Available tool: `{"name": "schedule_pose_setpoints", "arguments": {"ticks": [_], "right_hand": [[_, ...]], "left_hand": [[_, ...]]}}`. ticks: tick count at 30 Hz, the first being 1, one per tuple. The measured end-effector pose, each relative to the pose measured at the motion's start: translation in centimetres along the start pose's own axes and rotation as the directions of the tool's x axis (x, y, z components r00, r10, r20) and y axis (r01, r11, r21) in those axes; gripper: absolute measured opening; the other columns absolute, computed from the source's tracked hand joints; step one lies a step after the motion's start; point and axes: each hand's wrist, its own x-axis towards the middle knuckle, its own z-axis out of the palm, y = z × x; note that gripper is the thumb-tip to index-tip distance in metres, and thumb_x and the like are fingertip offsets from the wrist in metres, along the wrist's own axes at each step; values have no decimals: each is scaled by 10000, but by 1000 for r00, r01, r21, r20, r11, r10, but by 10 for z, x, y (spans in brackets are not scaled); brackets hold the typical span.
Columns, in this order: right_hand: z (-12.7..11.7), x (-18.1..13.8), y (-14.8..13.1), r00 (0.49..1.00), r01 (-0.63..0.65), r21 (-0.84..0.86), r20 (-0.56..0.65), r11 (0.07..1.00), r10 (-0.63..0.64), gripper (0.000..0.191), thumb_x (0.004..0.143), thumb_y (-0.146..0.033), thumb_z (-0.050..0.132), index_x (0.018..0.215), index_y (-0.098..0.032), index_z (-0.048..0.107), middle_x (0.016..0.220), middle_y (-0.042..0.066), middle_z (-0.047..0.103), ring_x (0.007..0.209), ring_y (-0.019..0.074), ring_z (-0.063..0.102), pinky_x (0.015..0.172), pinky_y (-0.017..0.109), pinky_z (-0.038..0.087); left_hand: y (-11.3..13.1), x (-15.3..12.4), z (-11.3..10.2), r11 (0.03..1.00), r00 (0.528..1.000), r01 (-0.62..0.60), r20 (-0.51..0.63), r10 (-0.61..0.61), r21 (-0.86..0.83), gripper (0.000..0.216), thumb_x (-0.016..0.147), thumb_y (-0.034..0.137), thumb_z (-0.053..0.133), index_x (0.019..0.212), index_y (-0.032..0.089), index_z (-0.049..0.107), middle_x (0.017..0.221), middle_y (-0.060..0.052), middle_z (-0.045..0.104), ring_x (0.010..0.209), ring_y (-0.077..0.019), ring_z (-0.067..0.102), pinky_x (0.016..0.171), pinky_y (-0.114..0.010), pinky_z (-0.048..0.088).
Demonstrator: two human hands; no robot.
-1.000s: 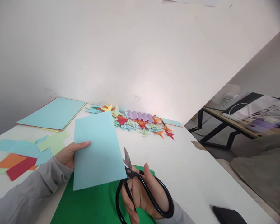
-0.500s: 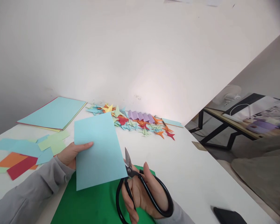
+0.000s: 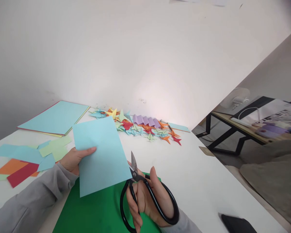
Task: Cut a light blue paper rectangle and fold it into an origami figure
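Note:
A light blue sheet of paper [image 3: 102,161] is pinched in my left hand [image 3: 74,159], thumb on its face and the other fingers behind it. My right hand [image 3: 150,200] has its fingers through the handles of black-handled scissors [image 3: 135,176]. The blades are spread at the sheet's right edge, near its lower corner; one blade is partly hidden behind the paper. Beneath both hands lies a green sheet [image 3: 94,213] on the white table [image 3: 191,181].
Cut paper pieces, including a red one [image 3: 23,174], lie at the left. Behind them is a stack of coloured sheets [image 3: 54,116]. Folded paper shapes [image 3: 147,126] line the wall. A black object [image 3: 237,223] rests at the front right.
The blue sheet has tilted slightly, its upper left corner shifting left. The scissors have moved slightly up and left with their blades still spread.

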Motion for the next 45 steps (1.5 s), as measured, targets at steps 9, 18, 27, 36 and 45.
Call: {"name": "schedule_pose_setpoints", "arguments": {"ticks": [9, 18, 27, 36, 45], "right_hand": [[0, 2, -1, 999, 45, 3, -11, 999, -45, 799, 760, -752, 201, 1398, -290, 69, 578, -5, 579, 373, 131, 508, 353, 210, 359], [-6, -1, -1, 994, -65, 7, 87, 998, 64, 789, 783, -732, 194, 1397, -247, 92, 595, 20, 615, 343, 122, 504, 360, 195, 334], [-9, 0, -3, 985, -113, -23, 130, 993, 115, 785, 787, -722, 246, 1376, -214, 142, 584, 20, 609, 348, 127, 513, 359, 187, 310], [-6, 1, -1, 992, -81, -6, 100, 997, 81, 783, 782, -736, 164, 1385, -246, 73, 586, 3, 603, 353, 124, 499, 379, 215, 351], [-5, 2, 2, 997, -58, 2, 56, 998, 58, 820, 738, -775, 110, 1372, -256, 103, 593, 13, 606, 416, 144, 541, 379, 206, 359]], "left_hand": [[-2, 3, -4, 1000, 1000, 22, -21, -22, 16, 482, 521, 214, 811, 962, 198, 616, 865, -80, 710, 809, -314, 664, 657, -416, 573], [3, 1, -6, 995, 995, 82, 50, -85, 61, 568, 540, 241, 811, 1043, 130, 573, 787, -86, 711, 776, -313, 666, 696, -446, 551], [3, -2, -5, 994, 990, 82, 112, -90, 76, 586, 568, 242, 797, 1080, 107, 546, 787, -87, 710, 731, -288, 669, 711, -459, 542], [-1, 0, -2, 993, 991, 97, 84, -102, 67, 519, 543, 232, 808, 999, 132, 580, 754, -64, 712, 693, -281, 671, 663, -448, 550], [-2, 3, -4, 993, 993, 99, 51, -102, 60, 489, 535, 233, 812, 965, 146, 596, 766, -64, 714, 703, -281, 672, 647, -442, 562]]}}
